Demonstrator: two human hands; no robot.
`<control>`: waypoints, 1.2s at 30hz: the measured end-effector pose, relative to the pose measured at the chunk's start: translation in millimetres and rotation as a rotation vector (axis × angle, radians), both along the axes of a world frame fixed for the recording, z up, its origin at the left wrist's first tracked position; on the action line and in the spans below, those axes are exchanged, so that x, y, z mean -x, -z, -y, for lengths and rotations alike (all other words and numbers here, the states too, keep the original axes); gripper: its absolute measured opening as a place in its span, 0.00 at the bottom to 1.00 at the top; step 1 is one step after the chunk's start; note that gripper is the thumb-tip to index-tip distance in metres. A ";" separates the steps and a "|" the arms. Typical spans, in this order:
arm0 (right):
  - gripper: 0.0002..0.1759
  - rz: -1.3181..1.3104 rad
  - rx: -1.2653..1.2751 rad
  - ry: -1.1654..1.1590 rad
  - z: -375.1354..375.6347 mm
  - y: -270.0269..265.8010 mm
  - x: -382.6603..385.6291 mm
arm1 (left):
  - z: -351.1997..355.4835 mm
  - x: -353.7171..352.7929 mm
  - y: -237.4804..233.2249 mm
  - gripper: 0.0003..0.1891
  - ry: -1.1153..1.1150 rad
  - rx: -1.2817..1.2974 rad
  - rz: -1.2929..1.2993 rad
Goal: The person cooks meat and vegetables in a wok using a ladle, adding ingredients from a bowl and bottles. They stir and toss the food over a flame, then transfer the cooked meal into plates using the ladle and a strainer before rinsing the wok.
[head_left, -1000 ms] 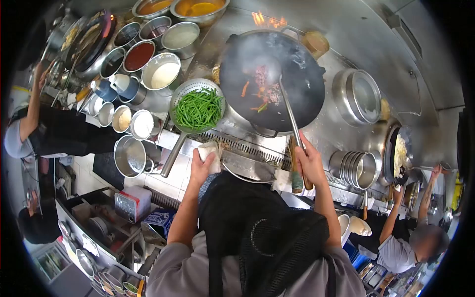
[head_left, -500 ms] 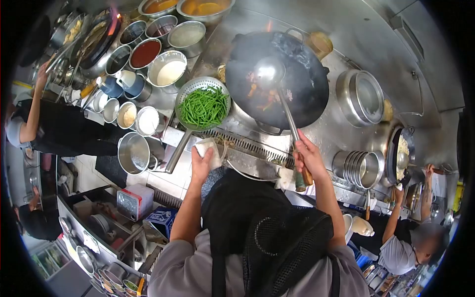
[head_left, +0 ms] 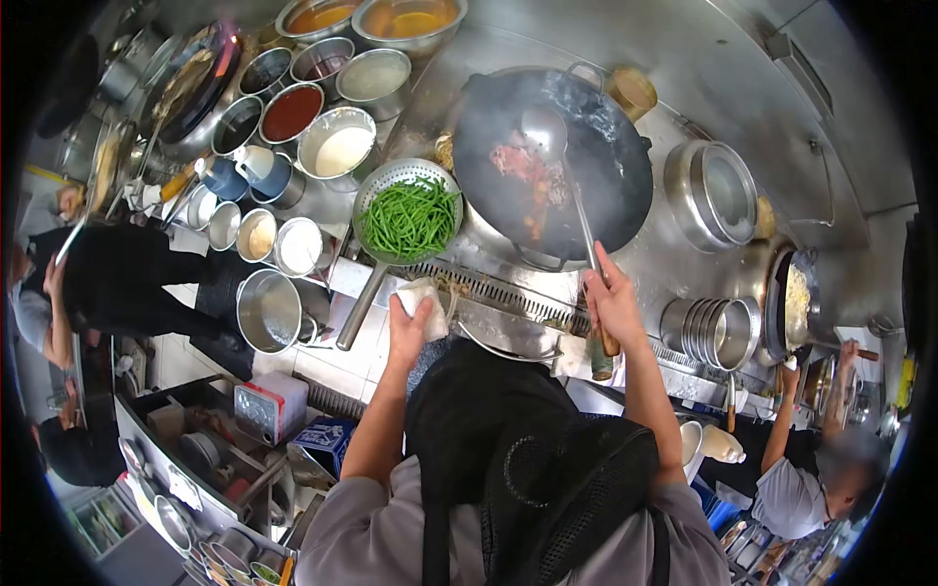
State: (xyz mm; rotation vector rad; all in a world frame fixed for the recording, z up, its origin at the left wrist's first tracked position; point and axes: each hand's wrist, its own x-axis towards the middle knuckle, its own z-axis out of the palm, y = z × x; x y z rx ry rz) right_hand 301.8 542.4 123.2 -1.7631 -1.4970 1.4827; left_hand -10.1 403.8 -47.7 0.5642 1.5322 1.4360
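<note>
I see the right hand [head_left: 614, 298] at about four o'clock from the middle of the view. Its fingers are wrapped tight round the wooden grip of the ladle [head_left: 572, 195]. The steel shaft runs up toward eleven o'clock from that hand, and its bowl lies inside the wok [head_left: 618, 166], just above the meat and vegetable pieces [head_left: 528, 176] in the pan's centre. The wok sits on the burner at twelve o'clock from my hands, with a haze of steam over it.

The left hand [head_left: 408, 330] is at about seven o'clock from the wok. It is closed around a folded white cloth [head_left: 422, 293], which it holds at the front edge of the stove, thumb on one side and fingers on the other. Just above it, at twelve o'clock from that hand, a perforated strainer [head_left: 374, 191] rests beside the wok, touching or nearly touching its rim, and is full of green beans [head_left: 410, 217].

At ten o'clock in the view stand the seasoning bowls [head_left: 337, 148], holding sauces and powders. A stack of steel bowls [head_left: 713, 332] lies at three o'clock from the right hand. A co-worker [head_left: 796, 488] stands at four o'clock, and another person [head_left: 117, 278] at nine o'clock.
</note>
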 end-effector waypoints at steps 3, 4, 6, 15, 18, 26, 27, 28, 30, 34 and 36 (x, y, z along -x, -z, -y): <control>0.34 0.451 -0.370 -0.193 -11.4 4.3 8.5 | -8.9 -5.0 -15.5 0.22 0.020 -0.019 0.142; 0.37 0.412 -0.569 -0.235 -14.9 26.2 5.0 | -14.5 -8.6 -22.4 0.22 0.036 -0.037 0.250; 0.37 0.431 -0.572 -0.276 -4.9 46.3 -11.8 | -30.0 -19.3 -25.8 0.22 0.064 -0.014 0.339; 0.34 1.140 -0.560 -0.520 72.6 -78.0 -110.7 | -121.8 -89.1 -77.3 0.29 0.362 0.179 0.832; 0.34 1.011 -0.395 -0.450 77.1 -170.3 -89.1 | -146.0 -115.1 -62.5 0.20 0.302 0.174 0.811; 0.33 0.664 -0.488 -0.276 42.9 -33.2 -87.6 | -152.1 -132.4 -19.3 0.13 0.215 0.015 0.588; 0.31 0.489 -0.550 -0.215 31.6 -13.5 -86.3 | -154.1 -131.0 -21.2 0.15 0.258 -0.005 0.539; 0.30 0.458 -0.353 -0.081 22.1 -22.6 -68.8 | -154.3 -130.8 -30.1 0.16 0.219 0.011 0.507; 0.29 0.453 -0.198 0.063 11.7 -20.4 -45.7 | -155.3 -131.8 -17.7 0.16 0.227 0.030 0.465; 0.33 0.628 -0.369 -0.043 -13.0 31.4 -25.5 | -153.5 -131.5 -16.2 0.17 0.244 0.098 0.395; 0.34 0.486 -0.421 -0.112 -3.3 23.7 -24.2 | -157.2 -132.4 9.4 0.17 0.291 0.086 0.339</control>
